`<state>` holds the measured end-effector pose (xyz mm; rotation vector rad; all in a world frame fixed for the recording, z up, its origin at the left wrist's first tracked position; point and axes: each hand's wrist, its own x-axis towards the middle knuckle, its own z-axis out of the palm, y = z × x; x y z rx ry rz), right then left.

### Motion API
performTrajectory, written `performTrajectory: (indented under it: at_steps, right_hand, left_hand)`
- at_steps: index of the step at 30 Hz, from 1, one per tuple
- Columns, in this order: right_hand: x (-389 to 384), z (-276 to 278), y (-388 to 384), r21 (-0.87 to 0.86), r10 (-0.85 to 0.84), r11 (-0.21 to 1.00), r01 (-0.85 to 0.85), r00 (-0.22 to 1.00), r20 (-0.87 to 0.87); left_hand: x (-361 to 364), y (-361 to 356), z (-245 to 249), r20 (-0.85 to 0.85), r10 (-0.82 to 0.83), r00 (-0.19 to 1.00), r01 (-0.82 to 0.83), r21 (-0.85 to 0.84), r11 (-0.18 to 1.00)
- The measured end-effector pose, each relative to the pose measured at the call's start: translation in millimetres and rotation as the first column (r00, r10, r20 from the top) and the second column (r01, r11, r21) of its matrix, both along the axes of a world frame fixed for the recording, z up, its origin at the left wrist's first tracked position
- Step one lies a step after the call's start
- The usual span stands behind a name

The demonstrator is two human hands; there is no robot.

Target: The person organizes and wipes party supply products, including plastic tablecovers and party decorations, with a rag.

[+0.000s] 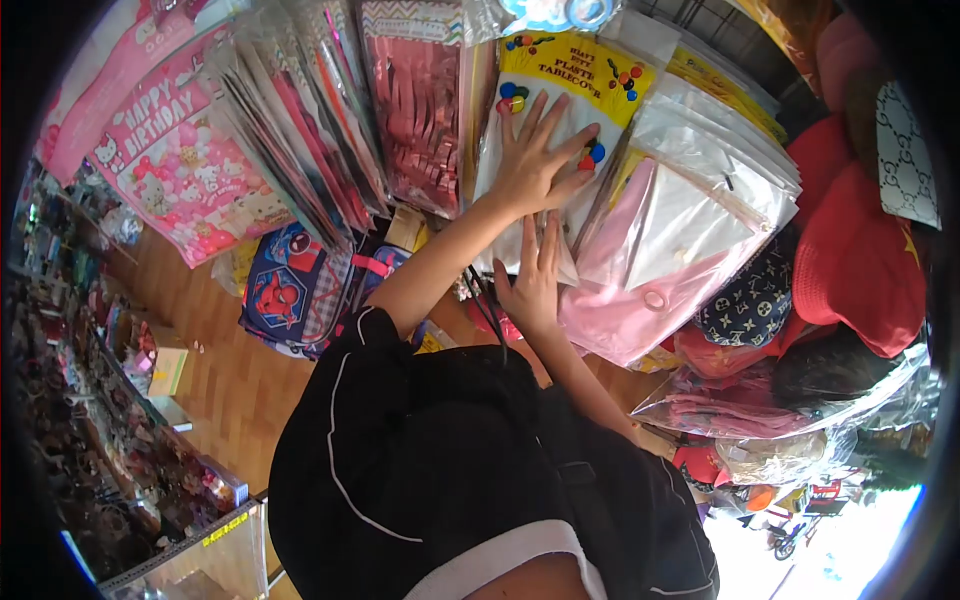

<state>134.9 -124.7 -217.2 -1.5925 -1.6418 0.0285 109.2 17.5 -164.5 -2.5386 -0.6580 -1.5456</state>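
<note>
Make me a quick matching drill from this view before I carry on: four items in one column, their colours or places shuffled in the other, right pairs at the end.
Items
1. Plastic tablecover pack
2. Happy Birthday pack
3. Cap with a yellow mark
4. Bag with a masked figure

Colours or places
A. Red, at the right of the picture
B. Mostly dark blue, above the wooden floor
C. Behind the spread left hand
D. Pink, at the upper left of the picture

Pairs: 1-C, 2-D, 3-A, 4-B

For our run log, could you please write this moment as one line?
left hand: spread on plastic tablecover pack | right hand: open, at pack's lower part
</note>
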Motion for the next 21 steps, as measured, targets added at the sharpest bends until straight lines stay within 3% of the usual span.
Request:
performTrajectory:
  at_steps: [4, 7, 12, 16, 17, 21]
  right_hand:
    - [9.3, -29.3, 38.7, -0.085, 0.041, 0.995, -0.048, 0.995, -0.091]
    - [22.4, -35.1, 55.3, -0.072, -0.017, 0.997, 0.008, 0.99, -0.137]
    - [16.8, -44.3, 43.1, -0.118, -0.086, 0.992, 0.053, 0.95, -0.299]
    - [6.6, -54.9, 0.2, -0.261, 0.101, 0.935, -0.242, 0.883, -0.458]
    - [6.7, -47.1, -14.0, -0.392, 0.037, 0.848, -0.358, 0.777, -0.628]
    - [23.9, -79.9, -52.4, -0.403, 0.163, 0.768, -0.498, 0.76, -0.629]
  left_hand:
    - [-10.6, 23.8, -23.5, -0.16, 0.072, 0.984, -0.081, -0.054, 0.995]
    - [-0.4, 37.5, -38.4, -0.272, 0.161, 0.949, -0.162, 0.02, 0.987]
    - [18.1, 57.6, -53.6, -0.18, 0.145, 0.973, -0.129, 0.094, 0.987]
    - [21.0, 69.6, -54.3, -0.184, 0.06, 0.981, -0.049, 0.065, 0.997]
    - [19.4, 67.3, -52.4, -0.202, 0.064, 0.977, -0.057, 0.042, 0.997]
    - [16.9, 44.9, -60.7, -0.121, 0.115, 0.986, -0.116, -0.003, 0.993]
